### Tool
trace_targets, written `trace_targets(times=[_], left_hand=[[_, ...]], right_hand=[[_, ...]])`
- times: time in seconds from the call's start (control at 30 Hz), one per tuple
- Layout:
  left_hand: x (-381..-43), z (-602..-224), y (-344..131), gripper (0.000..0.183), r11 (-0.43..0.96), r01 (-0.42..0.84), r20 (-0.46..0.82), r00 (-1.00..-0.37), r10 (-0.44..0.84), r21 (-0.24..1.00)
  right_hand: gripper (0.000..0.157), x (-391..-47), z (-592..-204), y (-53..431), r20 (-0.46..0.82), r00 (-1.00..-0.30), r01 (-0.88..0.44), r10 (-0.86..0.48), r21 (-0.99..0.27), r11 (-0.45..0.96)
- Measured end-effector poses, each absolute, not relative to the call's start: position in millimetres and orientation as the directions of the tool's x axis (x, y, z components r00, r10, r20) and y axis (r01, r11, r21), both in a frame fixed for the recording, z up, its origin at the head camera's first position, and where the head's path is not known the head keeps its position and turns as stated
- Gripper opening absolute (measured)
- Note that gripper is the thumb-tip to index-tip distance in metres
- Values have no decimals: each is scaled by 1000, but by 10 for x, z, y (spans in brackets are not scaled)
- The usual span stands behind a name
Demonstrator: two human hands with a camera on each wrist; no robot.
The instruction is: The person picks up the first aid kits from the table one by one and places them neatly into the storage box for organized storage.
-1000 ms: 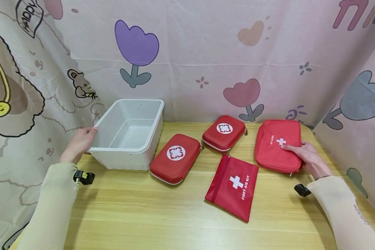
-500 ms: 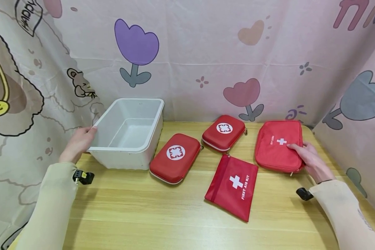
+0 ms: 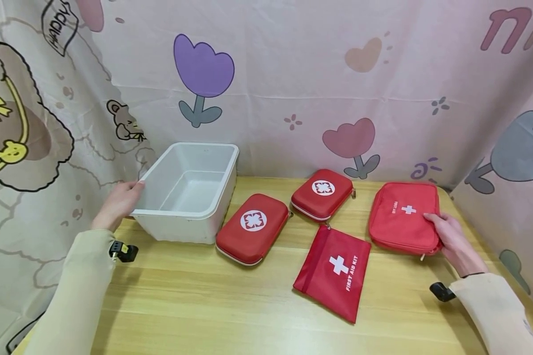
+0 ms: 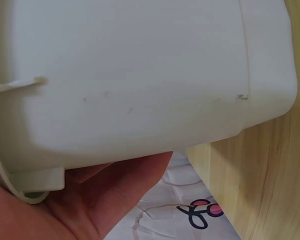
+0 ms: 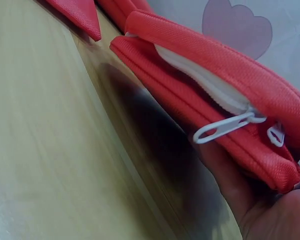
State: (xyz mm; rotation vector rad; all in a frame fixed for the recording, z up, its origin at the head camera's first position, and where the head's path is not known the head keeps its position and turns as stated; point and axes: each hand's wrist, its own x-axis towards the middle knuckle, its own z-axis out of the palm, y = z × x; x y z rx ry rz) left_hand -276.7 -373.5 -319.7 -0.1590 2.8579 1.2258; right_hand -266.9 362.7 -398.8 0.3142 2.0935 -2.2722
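At the left, my left hand (image 3: 121, 201) grips the rim of a white plastic basin (image 3: 184, 228), thumb over the edge and fingers under it against the outer wall (image 4: 140, 85). My right hand (image 3: 459, 241) holds a red fabric first aid bag (image 3: 397, 229) by its right side, thumb on top and fingers beneath. In the right wrist view the bag's white zipper pull (image 5: 222, 127) hangs at its edge, and a dark shadow lies on the table under the bag. A flat red first aid pouch (image 3: 322, 288) lies to the left of that bag.
Two hard red zip cases lie on the wooden table (image 3: 231, 315): a larger case (image 3: 237, 246) beside the basin and a smaller case (image 3: 306, 199) farther back. A printed curtain (image 3: 275, 64) hangs behind and along both sides.
My right hand has drawn the first aid bag slightly toward me and to the right. My left hand stays on the basin rim. The head view has shifted slightly.
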Motion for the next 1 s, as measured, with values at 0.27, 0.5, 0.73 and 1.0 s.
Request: trace_targets(times=[0.27, 0.5, 0.73, 1.0], left_hand=[[-2793, -3199, -3711, 76, 679, -108, -77, -994, -76, 726], [-2786, -3200, -3715, 75, 688, -111, -72, -994, -85, 717], [-2758, -3186, -3713, 74, 693, -95, -56, -995, -79, 715], [-2749, -3160, -3724, 74, 698, -84, -47, -996, -71, 712]], right_hand=[[18, -2608, -3987, 3653, -186, -975, 166, 117, -972, -164], [15, -2590, -3953, 3630, -185, -974, 163, 130, -972, -167], [12, -2572, -3923, 3595, -172, -975, 142, 140, -970, -200], [13, -2547, -3866, 3542, -148, -981, 114, 129, -964, -240]])
